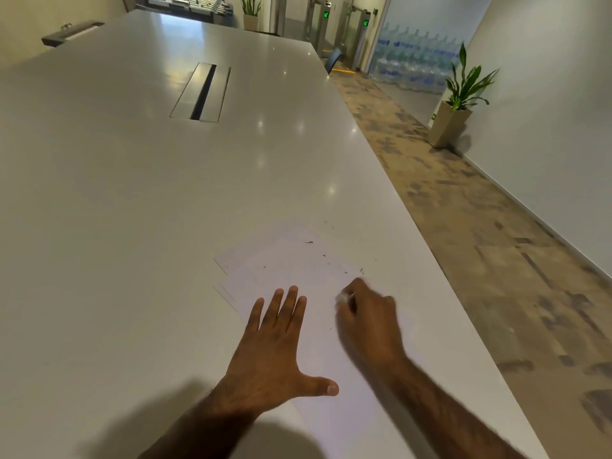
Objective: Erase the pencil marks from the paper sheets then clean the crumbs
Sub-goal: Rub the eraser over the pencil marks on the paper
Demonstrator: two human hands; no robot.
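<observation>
Several white paper sheets lie fanned on the white table near its right edge. My left hand rests flat on the top sheet, fingers spread, thumb out to the right. My right hand is curled on a small white eraser that touches the paper at the sheet's right side; the hand looks blurred. Dark eraser crumbs are scattered over the far part of the sheets and on the table beyond. Any pencil marks are too faint to make out.
The table's right edge runs diagonally close to my right hand, with patterned carpet beyond. A cable slot sits in the table's middle, far from the sheets. A potted plant stands by the right wall.
</observation>
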